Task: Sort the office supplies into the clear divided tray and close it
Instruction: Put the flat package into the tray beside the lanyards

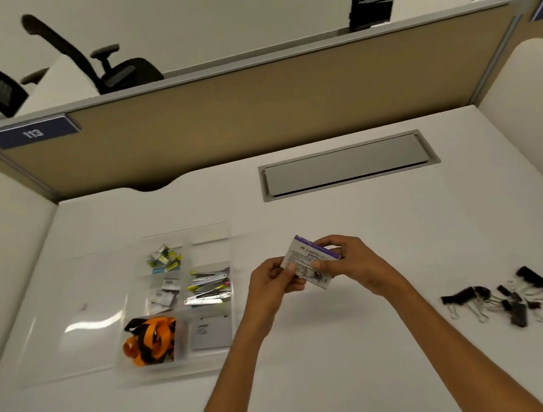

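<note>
Fingertips [291, 267] of my left hand [269, 280] and right hand [351, 261] pinch the small box [301, 258] mid-frame, held up, probably to read it before picking a compartment in the clear tray [210, 239].

"113" in white on blue partition sign [33, 132], box print illegible

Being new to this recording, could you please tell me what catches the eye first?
The left hand and right hand hold a small purple-edged box at centre. Left of them lies the clear divided tray, an orange-and-black bundle in its near-left compartment. Black binder clips lie scattered on the desk at right.
</note>
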Demonstrator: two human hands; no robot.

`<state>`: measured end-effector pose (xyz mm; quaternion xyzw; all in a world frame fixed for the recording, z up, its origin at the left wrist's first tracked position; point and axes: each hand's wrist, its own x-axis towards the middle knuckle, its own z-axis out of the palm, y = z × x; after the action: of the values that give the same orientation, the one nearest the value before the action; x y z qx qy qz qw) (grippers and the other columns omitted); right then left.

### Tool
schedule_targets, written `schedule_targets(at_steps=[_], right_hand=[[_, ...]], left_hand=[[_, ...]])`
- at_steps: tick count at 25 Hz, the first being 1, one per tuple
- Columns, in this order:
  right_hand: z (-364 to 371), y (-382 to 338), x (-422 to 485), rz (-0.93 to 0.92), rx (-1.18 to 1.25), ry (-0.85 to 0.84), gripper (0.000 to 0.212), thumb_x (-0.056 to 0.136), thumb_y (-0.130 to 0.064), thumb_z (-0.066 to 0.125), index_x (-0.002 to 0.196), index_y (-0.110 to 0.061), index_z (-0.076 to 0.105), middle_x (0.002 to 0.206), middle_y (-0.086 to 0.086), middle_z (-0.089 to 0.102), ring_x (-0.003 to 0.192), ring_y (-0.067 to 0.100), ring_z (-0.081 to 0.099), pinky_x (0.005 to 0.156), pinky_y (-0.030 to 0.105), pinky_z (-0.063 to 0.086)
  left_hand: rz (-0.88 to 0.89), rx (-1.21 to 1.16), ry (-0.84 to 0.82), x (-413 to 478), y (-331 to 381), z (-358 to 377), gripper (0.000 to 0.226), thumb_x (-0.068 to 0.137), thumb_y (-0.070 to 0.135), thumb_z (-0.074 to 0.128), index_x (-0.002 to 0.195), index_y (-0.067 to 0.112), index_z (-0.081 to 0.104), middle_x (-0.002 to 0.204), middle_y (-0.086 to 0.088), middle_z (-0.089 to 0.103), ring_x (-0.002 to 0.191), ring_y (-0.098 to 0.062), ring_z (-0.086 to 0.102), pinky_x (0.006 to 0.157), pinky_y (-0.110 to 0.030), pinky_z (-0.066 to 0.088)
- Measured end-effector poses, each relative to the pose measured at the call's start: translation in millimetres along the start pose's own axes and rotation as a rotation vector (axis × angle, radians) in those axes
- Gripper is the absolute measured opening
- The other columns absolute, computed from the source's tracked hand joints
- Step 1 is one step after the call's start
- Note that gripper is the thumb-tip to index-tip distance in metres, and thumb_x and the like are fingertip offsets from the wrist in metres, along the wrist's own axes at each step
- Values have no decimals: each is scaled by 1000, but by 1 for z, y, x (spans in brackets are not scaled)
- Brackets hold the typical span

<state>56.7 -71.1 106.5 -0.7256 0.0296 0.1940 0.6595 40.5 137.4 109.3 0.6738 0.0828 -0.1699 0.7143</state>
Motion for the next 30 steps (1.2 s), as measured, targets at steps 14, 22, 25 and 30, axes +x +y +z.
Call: schedule_targets(at_steps=[14,22,25,30], right_hand=[[-1,47,-35,201,-3,24,32,83,-43,73,106,-21,70,97,2,78,86,24,74,76,36,58],[-34,59,-63,235,68,164,34,82,-41,73,106,-17,71,97,5,78,86,28,73,73,35,58],[-41,64,-73,247,98,202,34,83,-38,72,106,-14,70,97,6,78,84,26,73,71,34,57],[-61,67,-90,262,110,257,29,87,-34,71,108,-14,70,98,7,77,86,27,73,71,34,58]], left_hand=[[-213,140,597,-74,-26,-172,20,89,5,66,108,8,59,96,-10,74,78,-25,75,64,-33,63],[-401,532,481,-58,-39,-160,21,90,1,57,108,2,68,105,-13,74,82,-25,73,77,-35,60],[-421,866,466,-58,-29,-158,15,88,11,65,93,-1,71,94,-15,74,75,-22,67,63,-27,54],[-335,1117,539,-62,1,-138,14,88,10,67,97,-2,68,91,-17,70,81,-27,63,68,-28,45]])
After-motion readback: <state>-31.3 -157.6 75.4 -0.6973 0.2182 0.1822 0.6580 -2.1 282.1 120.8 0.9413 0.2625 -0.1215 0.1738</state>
